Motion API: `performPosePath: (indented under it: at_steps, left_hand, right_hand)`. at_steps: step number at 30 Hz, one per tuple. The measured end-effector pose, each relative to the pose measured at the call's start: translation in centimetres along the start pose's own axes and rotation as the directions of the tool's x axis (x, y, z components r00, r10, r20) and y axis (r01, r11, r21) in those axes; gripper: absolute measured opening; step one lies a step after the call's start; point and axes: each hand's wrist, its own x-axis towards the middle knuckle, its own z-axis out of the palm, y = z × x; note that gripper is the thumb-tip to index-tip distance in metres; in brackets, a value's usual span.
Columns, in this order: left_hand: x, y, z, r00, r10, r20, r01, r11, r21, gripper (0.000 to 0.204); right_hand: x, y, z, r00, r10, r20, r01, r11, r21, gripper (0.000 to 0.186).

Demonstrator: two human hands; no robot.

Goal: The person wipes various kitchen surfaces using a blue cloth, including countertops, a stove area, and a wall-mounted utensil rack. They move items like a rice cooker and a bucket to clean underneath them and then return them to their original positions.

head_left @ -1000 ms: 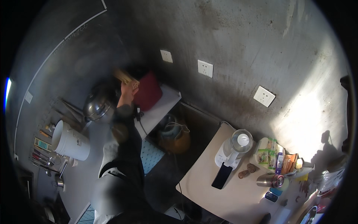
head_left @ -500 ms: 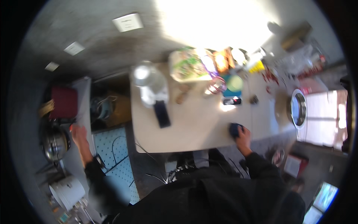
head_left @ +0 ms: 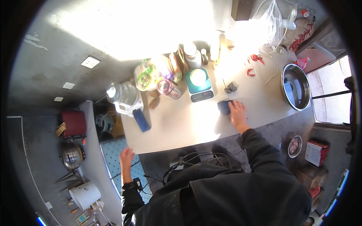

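My right hand (head_left: 238, 113) lies over the front right part of the white table (head_left: 177, 126), its fingers closed on a dark blue rag (head_left: 223, 107) pressed to the top. Just beyond the rag sits a small grey crumpled clump (head_left: 230, 87). To its left stands a teal kitchen scale (head_left: 201, 96) with a pale round thing (head_left: 198, 77) on it. My left hand (head_left: 127, 155) hovers by the table's front left corner, fingers loosely bent and apart, holding nothing that shows. A dark phone (head_left: 141, 120) leans against the base of a clear-jugged appliance (head_left: 126, 98) nearby.
A steel basin (head_left: 295, 87) stands at the table's right end, near red chillies (head_left: 257, 58) and a loose cable. A can (head_left: 168, 89) and bagged vegetables (head_left: 150, 76) line the back. On the left counter are a kettle (head_left: 72, 155) and a white bucket (head_left: 85, 195).
My left hand has come away from beside the kettle, rightward to the table corner. My right hand has slid the rag farther in, closer to the grey clump. The view has turned.
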Motion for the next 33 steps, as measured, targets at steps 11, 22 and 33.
performPosePath:
  at_steps: [11, 22, 33]
  left_hand:
    - [0.6, 25.8, 19.4, 0.786, 0.581, 0.212, -0.618, 0.751, 0.233, 0.077]
    - [0.1, 10.4, 15.0, 0.87, 0.216, 0.443, -0.412, 0.812, 0.413, 0.062]
    - [-7.5, -1.9, 7.1, 0.963, -0.072, 0.259, -0.072, 0.859, 0.506, 0.058]
  right_hand:
    - [-2.1, -0.2, 2.2, 0.966, -0.209, -0.154, 0.24, 0.944, 0.226, 0.057]
    - [-1.9, 5.4, -1.4, 0.986, -0.147, -0.077, 0.154, 0.984, 0.095, 0.054]
    - [8.2, 3.2, -1.1, 0.996, -0.094, 0.004, 0.093, 0.989, 0.116, 0.065]
